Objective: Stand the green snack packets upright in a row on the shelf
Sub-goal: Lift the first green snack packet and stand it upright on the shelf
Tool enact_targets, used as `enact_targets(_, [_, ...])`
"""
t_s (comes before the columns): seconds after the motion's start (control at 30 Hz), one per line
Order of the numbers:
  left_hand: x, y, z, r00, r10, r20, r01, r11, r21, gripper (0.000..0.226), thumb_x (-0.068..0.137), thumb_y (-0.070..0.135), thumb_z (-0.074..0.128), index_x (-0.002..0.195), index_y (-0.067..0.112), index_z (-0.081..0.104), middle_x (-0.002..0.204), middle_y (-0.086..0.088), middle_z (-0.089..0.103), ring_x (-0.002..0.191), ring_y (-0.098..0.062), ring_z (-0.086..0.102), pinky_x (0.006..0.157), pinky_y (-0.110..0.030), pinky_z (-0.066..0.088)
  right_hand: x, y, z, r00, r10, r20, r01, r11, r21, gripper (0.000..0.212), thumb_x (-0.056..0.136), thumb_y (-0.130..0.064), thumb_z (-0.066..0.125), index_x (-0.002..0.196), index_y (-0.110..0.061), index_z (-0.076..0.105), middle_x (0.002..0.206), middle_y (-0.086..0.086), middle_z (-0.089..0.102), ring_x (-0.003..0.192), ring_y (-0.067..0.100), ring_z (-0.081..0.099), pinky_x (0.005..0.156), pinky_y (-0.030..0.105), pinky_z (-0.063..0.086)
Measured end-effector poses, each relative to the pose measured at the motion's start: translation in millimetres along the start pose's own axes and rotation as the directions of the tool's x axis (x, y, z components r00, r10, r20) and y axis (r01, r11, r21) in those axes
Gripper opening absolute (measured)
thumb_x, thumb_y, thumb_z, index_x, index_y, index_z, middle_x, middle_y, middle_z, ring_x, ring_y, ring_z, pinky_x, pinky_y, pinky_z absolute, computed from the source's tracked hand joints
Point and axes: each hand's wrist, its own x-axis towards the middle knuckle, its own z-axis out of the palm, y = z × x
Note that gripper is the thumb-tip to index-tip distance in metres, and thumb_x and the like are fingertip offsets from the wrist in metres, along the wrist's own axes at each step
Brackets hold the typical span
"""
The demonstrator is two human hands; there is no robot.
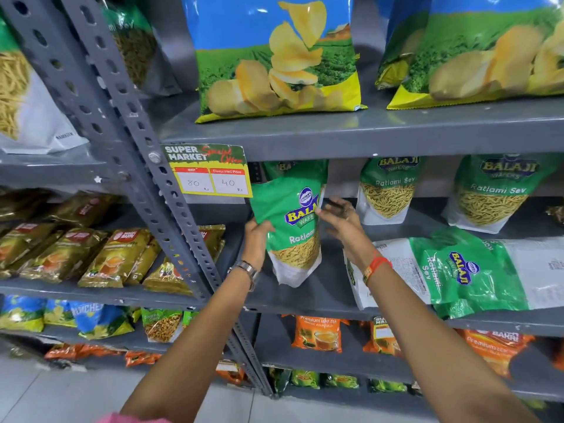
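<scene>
1. The grey metal shelf (pixel 320 294) is the middle tier of a slotted rack; it carries every green packet in view, so the row has to be built along its back.
2. Above it, big chip bags (pixel 274 56) stand on the next tier up, which leaves only low headroom over the row and likely explains why the packet in hand leans as it goes in.
3. A pile of flat green packets (pixel 457 270) lies at the shelf's front right, faces up and turned sideways. They are within easy reach, and these probably wait to be stood up.
4. Two standing packets (pixel 387 190) and (pixel 494 193) are upright at the back right, well apart, faces forward so the labels read.
5. The held packet (pixel 293 227) is at the left end, tilted with its top leaning left, in front of another green packet behind it. Whether its white base touches the shelf I cannot tell.
6. The left hand (pixel 256 239) has its grip closed on the held packet's left edge, steadying it from the side.
7. The right hand (pixel 341 224) is spread wide, fingers at the packet's right edge, gripping nothing; I judge it is guiding the packet upright.
8. A yellow price tag (pixel 210 172) hangs from the shelf above, just left of the packet.
</scene>
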Motion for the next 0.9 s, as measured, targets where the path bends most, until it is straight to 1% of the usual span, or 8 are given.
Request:
enact_targets(0.1, [23.4, -0.3, -11.3, 0.991, -0.129, -0.035, 0.124, 0.985, -0.120, 0.016, 0.053, 0.003, 0.047, 0.060, 0.011, 0.059, 0.047, 0.012, 0.069, 0.057, -0.012, 0.064, 0.063, -0.023, 0.048, 8.5, -8.6, -0.3, 0.991, 0.008, 0.137, -0.005, 1.000, -0.023, 0.060, 0.074, -0.022, 0.071, 0.127, -0.021, 0.041, 0.125, 0.000, 0.057, 0.107, 0.009, 0.058, 0.077, 0.024, 0.041])
enact_targets(0.2, [29.9, 10.1, -8.6, 0.985, -0.172, -0.027, 0.165, 0.974, -0.156, 0.017, 0.048, 0.005, 0.045, 0.042, 0.012, 0.059, 0.047, 0.007, 0.067, 0.050, -0.011, 0.063, 0.062, -0.027, 0.043, 15.2, -12.4, -3.1, 0.966, 0.032, 0.257, -0.005, 0.995, -0.103, 0.046, 0.078, -0.018, 0.069, 0.121, -0.017, 0.051, 0.116, 0.001, 0.065, 0.098, 0.005, 0.065, 0.085, 0.023, 0.051])
enact_targets(0.3, [32.0, 25.7, -1.4, 0.985, -0.152, -0.087, 0.145, 0.986, -0.086, 0.003, 0.051, 0.010, 0.049, 0.050, 0.010, 0.051, 0.095, -0.009, 0.065, 0.098, -0.026, 0.058, 0.091, -0.033, 0.042, 18.8, -13.3, -1.8, 0.982, -0.019, 0.189, 0.033, 0.997, -0.074, 0.024, 0.077, -0.010, 0.070, 0.100, -0.017, 0.063, 0.105, 0.005, 0.068, 0.080, 0.000, 0.070, 0.071, 0.014, 0.055])
enact_targets(0.37, [40.3, 27.8, -2.6, 0.982, -0.161, -0.101, 0.161, 0.987, -0.012, 0.015, 0.076, 0.013, 0.047, 0.071, 0.009, 0.061, 0.134, -0.019, 0.049, 0.124, -0.030, 0.044, 0.112, -0.041, 0.030, 22.7, -9.5, -0.2, 0.992, -0.091, 0.087, 0.095, 0.995, -0.038, 0.027, 0.074, -0.004, 0.071, 0.099, -0.009, 0.065, 0.100, 0.006, 0.068, 0.072, -0.002, 0.069, 0.063, 0.011, 0.053])
enact_targets(0.53, [67.5, 16.4, -4.5, 0.984, -0.169, -0.065, 0.166, 0.985, -0.041, 0.011, 0.081, 0.024, 0.049, 0.082, 0.021, 0.060, 0.131, -0.013, 0.052, 0.123, -0.027, 0.046, 0.109, -0.038, 0.032, 31.5, -0.1, 4.6, 0.986, -0.159, -0.045, 0.160, 0.987, 0.012, 0.017, 0.078, -0.001, 0.067, 0.095, 0.002, 0.065, 0.068, -0.013, 0.074, 0.068, -0.001, 0.069, 0.063, 0.014, 0.055])
enact_targets(0.63, [67.0, 17.1, -4.1, 0.984, -0.164, -0.065, 0.155, 0.981, -0.120, 0.034, 0.090, 0.023, 0.044, 0.119, 0.009, 0.053, 0.138, -0.008, 0.042, 0.131, -0.022, 0.037, 0.114, -0.036, 0.026, 35.2, -0.5, 4.7, 0.981, -0.179, -0.070, 0.181, 0.983, 0.033, 0.011, 0.083, -0.003, 0.061, 0.077, -0.011, 0.065, 0.062, -0.016, 0.073, 0.064, -0.002, 0.067, 0.063, 0.014, 0.054])
enact_targets(0.73, [69.0, 3.1, -7.6, 0.975, -0.215, -0.060, 0.206, 0.970, -0.125, 0.080, 0.075, 0.059, 0.053, 0.138, 0.014, 0.037, 0.147, -0.002, 0.037, 0.133, -0.022, 0.039, 0.115, -0.043, 0.028, 32.1, 1.6, 4.0, 0.985, -0.157, -0.076, 0.162, 0.985, 0.058, 0.014, 0.089, -0.010, 0.055, 0.078, -0.013, 0.063, 0.064, -0.015, 0.073, 0.065, -0.002, 0.067, 0.063, 0.013, 0.053])
enact_targets(0.9, [38.5, 2.6, -0.5, 0.973, -0.226, -0.039, 0.225, 0.974, -0.034, 0.061, 0.090, 0.053, 0.029, 0.137, 0.014, 0.041, 0.142, -0.007, 0.046, 0.131, -0.024, 0.042, 0.106, -0.039, 0.032, 21.7, 8.6, 4.6, 1.000, -0.024, 0.018, 0.025, 0.999, -0.044, 0.027, 0.095, -0.038, 0.041, 0.098, -0.024, 0.063, 0.097, -0.011, 0.072, 0.091, 0.002, 0.066, 0.086, 0.021, 0.051])
